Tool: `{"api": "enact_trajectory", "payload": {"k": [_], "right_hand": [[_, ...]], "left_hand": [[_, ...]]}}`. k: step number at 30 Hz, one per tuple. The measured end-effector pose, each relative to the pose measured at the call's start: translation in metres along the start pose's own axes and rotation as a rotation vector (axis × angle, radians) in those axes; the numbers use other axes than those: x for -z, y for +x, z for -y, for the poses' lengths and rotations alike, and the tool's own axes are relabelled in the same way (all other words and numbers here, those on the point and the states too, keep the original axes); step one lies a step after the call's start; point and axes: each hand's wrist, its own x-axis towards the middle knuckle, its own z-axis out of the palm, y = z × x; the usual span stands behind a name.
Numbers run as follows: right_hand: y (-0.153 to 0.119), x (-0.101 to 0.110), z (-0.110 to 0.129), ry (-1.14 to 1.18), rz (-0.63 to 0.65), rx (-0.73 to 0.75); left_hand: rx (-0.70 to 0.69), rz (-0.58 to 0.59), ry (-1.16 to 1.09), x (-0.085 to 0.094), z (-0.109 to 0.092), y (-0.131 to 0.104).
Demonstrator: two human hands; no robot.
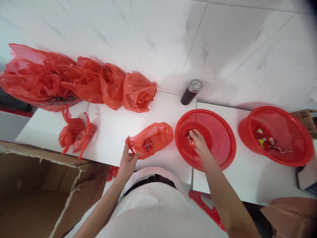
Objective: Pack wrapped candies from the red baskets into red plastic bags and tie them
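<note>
My left hand (130,155) pinches the edge of a red plastic bag (160,135) that lies spread on the white table. Inside this bag, a small red packet with dark characters (146,145) shows. Over the nearer red mesh basket (218,145), my right hand (195,138) reaches in with its fingers closed on small wrapped pieces, red and yellowish, too small to name exactly. How many pieces it holds is hidden by the fingers.
Several full red bags (138,91) line the wall at the left, with two small tied bags (70,130) before them. A dark tumbler (189,94) stands behind the baskets. A second red basket (294,142) holds small wrapped items. An open cardboard box (91,178) is lower left.
</note>
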Motion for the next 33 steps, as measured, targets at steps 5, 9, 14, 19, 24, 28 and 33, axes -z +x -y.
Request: {"api": "enact_trajectory", "payload": {"k": [5, 9, 14, 19, 24, 28, 33], "right_hand": [[-0.047, -0.054, 0.039, 0.668, 0.398, -0.006], [-0.060, -0.082, 0.041, 0.538, 0.449, 0.066], [-0.061, -0.090, 0.023, 0.211, 0.388, 0.067], [-0.063, -0.080, 0.011, 0.614, 0.306, -0.200], [-0.070, -0.069, 0.017, 0.885, 0.341, -0.379], [-0.075, -0.070, 0.026, 0.921, 0.374, -0.334], [-0.079, -0.075, 0.043, 0.865, 0.547, -0.217]], "left_hand": [[-0.007, -0.006, -0.018, -0.002, 0.001, 0.001], [-0.046, -0.016, -0.035, -0.001, 0.007, 0.002], [-0.055, -0.019, -0.041, 0.000, 0.008, 0.003], [-0.054, -0.011, -0.076, 0.001, 0.007, 0.003], [-0.077, -0.038, -0.076, 0.002, 0.007, 0.004], [-0.071, -0.034, -0.069, 0.003, 0.008, 0.005], [-0.062, -0.031, -0.094, 0.002, 0.006, 0.004]]}}
